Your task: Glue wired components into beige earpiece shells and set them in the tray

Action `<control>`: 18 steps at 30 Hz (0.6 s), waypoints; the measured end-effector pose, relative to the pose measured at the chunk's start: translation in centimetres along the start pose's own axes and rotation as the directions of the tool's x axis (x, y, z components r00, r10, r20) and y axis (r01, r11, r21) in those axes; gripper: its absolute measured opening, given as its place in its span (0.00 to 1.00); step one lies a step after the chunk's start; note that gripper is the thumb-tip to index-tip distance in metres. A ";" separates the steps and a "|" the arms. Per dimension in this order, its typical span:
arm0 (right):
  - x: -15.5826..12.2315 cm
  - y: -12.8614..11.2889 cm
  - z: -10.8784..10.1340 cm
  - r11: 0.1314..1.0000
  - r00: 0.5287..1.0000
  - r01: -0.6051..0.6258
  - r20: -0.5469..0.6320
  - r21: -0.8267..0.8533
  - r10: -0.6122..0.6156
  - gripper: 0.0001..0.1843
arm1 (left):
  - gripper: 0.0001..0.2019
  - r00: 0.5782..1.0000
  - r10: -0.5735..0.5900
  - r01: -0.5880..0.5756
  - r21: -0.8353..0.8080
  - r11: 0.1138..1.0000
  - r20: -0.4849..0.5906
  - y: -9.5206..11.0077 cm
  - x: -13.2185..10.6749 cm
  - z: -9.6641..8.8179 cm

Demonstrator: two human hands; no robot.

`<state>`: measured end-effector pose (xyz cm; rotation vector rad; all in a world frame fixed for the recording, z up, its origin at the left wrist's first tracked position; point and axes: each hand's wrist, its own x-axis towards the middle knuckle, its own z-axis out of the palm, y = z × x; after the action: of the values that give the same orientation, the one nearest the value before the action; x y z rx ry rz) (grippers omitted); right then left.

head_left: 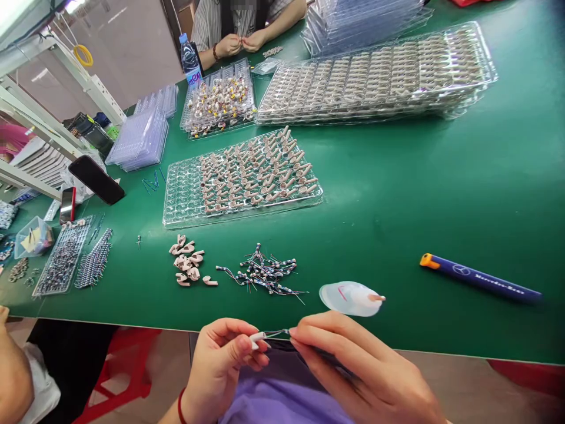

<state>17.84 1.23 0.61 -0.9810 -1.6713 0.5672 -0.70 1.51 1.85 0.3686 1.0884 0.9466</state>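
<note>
Shell point(257, 338), a small pale plastic piece, is pinched between thumb and fingertips of the left hand point(220, 359) at the near edge of the tabletop point(397, 194). Thin wire point(277, 333) runs from it rightward to the right hand point(353, 365), whose thumb and forefinger are pressed together on the wire's far end. The long axis of shell and wire lies left to right, nearly level, bridging the two hands, which sit just apart; the left hand is the one on the shell itself.

Just beyond the hands lie a loose pile of wired parts point(265, 272), a cluster of spare shells point(189, 260) to its left, and a clear glue bottle point(351, 297) on its side to the right. A blue pen point(479, 277) lies well to the right. Farther off is a tray point(241, 176) partly filled with shells. At the far side, another person's hands point(242, 42) work separately.
</note>
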 end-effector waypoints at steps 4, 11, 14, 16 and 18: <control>-0.1 0.0 0.1 0.999 1.000 0.020 0.006 -0.029 -0.020 0.12 | 0.14 1.000 0.008 -0.008 0.006 1.000 -0.005 -0.1 -0.1 0.0; -0.5 -0.1 0.2 0.996 0.998 0.068 0.012 -0.060 -0.067 0.15 | 0.13 0.999 0.029 -0.029 0.020 0.999 -0.018 -0.1 0.0 0.0; -0.6 -0.1 0.2 0.996 0.997 0.074 0.008 -0.057 -0.074 0.15 | 0.13 0.999 0.037 -0.037 0.027 0.999 -0.020 -0.1 -0.1 0.0; -0.5 -0.1 0.2 0.996 0.997 0.073 0.006 -0.054 -0.073 0.14 | 0.13 0.999 0.039 -0.038 0.029 0.999 -0.021 -0.1 -0.1 0.0; -0.4 -0.1 0.2 0.996 0.998 0.068 0.011 -0.061 -0.068 0.13 | 0.13 0.999 0.039 -0.038 0.031 0.999 -0.021 -0.1 -0.1 0.0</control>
<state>17.67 0.86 0.44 -0.9630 -1.7325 0.4781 -0.70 1.31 1.83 0.4061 1.1201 0.9708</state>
